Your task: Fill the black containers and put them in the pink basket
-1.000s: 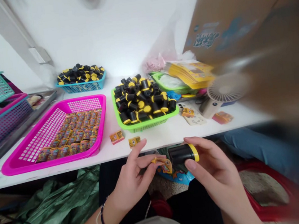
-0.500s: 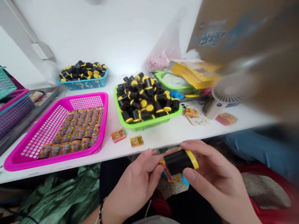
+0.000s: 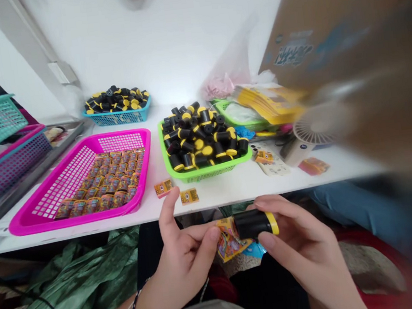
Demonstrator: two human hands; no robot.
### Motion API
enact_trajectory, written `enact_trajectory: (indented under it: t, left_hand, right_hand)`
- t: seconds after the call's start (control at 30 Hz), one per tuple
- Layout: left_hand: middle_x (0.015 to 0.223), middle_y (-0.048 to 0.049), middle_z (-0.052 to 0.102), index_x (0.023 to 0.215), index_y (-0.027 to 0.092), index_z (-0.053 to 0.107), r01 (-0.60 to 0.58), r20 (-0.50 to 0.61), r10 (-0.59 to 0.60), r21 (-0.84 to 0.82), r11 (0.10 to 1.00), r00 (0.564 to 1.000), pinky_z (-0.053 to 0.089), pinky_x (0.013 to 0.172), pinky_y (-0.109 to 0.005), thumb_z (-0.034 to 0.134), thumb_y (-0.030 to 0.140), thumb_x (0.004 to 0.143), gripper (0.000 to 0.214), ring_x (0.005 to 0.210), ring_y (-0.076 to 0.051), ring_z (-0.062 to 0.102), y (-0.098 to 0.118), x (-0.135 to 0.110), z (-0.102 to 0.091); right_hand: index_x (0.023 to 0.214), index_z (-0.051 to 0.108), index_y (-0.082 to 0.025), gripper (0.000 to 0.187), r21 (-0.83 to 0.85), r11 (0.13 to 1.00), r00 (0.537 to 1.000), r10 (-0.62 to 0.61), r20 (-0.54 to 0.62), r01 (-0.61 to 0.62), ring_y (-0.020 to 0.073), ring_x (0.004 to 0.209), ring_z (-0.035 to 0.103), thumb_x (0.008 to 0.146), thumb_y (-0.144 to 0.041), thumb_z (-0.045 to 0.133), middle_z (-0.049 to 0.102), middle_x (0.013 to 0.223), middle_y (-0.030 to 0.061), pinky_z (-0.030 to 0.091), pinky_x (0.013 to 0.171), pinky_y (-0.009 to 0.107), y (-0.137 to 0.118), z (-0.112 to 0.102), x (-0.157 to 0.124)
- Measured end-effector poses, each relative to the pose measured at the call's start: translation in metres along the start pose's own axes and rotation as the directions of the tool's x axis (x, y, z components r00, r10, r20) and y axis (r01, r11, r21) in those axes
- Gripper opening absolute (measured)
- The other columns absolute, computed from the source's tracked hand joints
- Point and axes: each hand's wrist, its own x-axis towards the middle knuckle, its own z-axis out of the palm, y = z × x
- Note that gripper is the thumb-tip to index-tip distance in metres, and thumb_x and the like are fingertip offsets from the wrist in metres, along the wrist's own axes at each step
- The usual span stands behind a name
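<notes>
My right hand (image 3: 301, 243) is closed round the yellow-capped end of a black cylinder (image 3: 252, 224), which lies sideways in front of the table edge. Between the thumb and a finger of my left hand (image 3: 188, 252) is a colourful printed yellow sticker label (image 3: 229, 239), its right edge against the cylinder's left end. My left index finger points up, off the label. On the table just beyond my hands lie two small stacks of labels, one on the left (image 3: 163, 188) and one on the right (image 3: 189, 195).
A magenta basket (image 3: 147, 166) holds rows of labelled cylinders. Plain black-and-yellow cylinders fill a green basket (image 3: 193, 176) and a blue basket (image 3: 119, 117) behind. To the right stand a small fan (image 3: 298, 145), yellow packets (image 3: 269, 100) and a large cardboard box (image 3: 318, 25).
The label's printed face now shows between my hands, more of it clear of the cylinder. My left index finger has lifted. The cylinder has shifted slightly right.
</notes>
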Motion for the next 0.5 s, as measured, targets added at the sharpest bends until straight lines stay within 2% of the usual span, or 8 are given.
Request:
enact_trajectory:
  t: [0.07,0.17,0.27,0.37,0.43,0.5]
  left_hand:
    - [0.072,0.0063,0.077,0.162,0.033,-0.013,0.007,-0.015,-0.007,-0.016,1.000,1.000,0.063,0.063,-0.023,0.058,0.022,0.103,0.093,0.061,-0.014,0.074,0.002,-0.002,0.004]
    - [0.081,0.0011,0.081,0.161,0.033,-0.017,0.001,0.000,-0.001,0.024,1.000,1.000,0.066,0.074,-0.029,0.056,0.024,0.104,0.093,0.073,-0.018,0.079,0.005,0.000,0.006]
    - [0.091,-0.0016,0.083,0.158,0.032,-0.024,0.032,0.000,-0.032,-0.007,0.999,0.999,0.065,0.084,-0.031,0.057,0.025,0.104,0.097,0.083,-0.018,0.080,0.008,0.003,0.006]
    - [0.090,-0.0008,0.084,0.158,0.034,-0.023,0.084,0.009,-0.084,-0.126,0.988,0.996,0.065,0.074,-0.024,0.058,0.027,0.104,0.097,0.075,-0.014,0.079,0.013,0.003,0.008]
    - [0.094,-0.0022,0.084,0.160,0.037,-0.013,0.125,0.042,-0.118,-0.229,0.965,0.992,0.064,0.072,-0.023,0.064,0.031,0.101,0.097,0.075,-0.015,0.080,0.016,0.003,0.010]
    - [0.102,-0.0045,0.084,0.161,0.039,0.000,0.153,0.076,-0.137,-0.303,0.941,0.988,0.065,0.075,-0.025,0.076,0.032,0.093,0.102,0.083,-0.018,0.081,0.018,0.003,0.012]
  right_hand:
    - [0.114,0.076,-0.037,0.030,0.030,0.999,0.999,0.043,-0.015,-0.043,0.0140,0.079,0.071,0.088,-0.022,0.078,0.076,0.103,0.0022,0.059,0.070,0.021,0.001,0.000,-0.001]
    - [0.110,0.076,-0.034,0.024,0.050,0.994,0.995,0.098,-0.005,-0.098,0.0137,0.072,0.073,0.088,-0.024,0.078,0.080,0.093,0.0008,0.059,0.064,0.020,0.001,0.001,-0.001]
    - [0.106,0.075,-0.029,0.021,-0.033,0.996,0.997,0.078,-0.014,-0.079,0.0149,0.067,0.073,0.086,-0.025,0.079,0.079,0.085,0.0016,0.059,0.059,0.020,0.001,0.001,-0.004]
    - [0.101,0.074,-0.026,0.017,-0.103,0.994,0.998,0.042,-0.048,-0.046,0.0161,0.064,0.073,0.085,-0.028,0.080,0.078,0.080,0.0022,0.060,0.059,0.022,0.001,0.001,-0.007]
    - [0.098,0.074,-0.025,0.014,-0.124,0.990,0.998,0.060,-0.034,-0.064,0.0161,0.062,0.072,0.085,-0.030,0.079,0.077,0.079,0.0025,0.060,0.057,0.022,0.000,0.002,-0.008]
    - [0.097,0.073,-0.025,0.014,-0.128,0.988,0.996,0.085,-0.009,-0.086,0.0162,0.061,0.072,0.085,-0.029,0.079,0.077,0.078,0.0024,0.058,0.054,0.022,-0.003,0.003,-0.008]
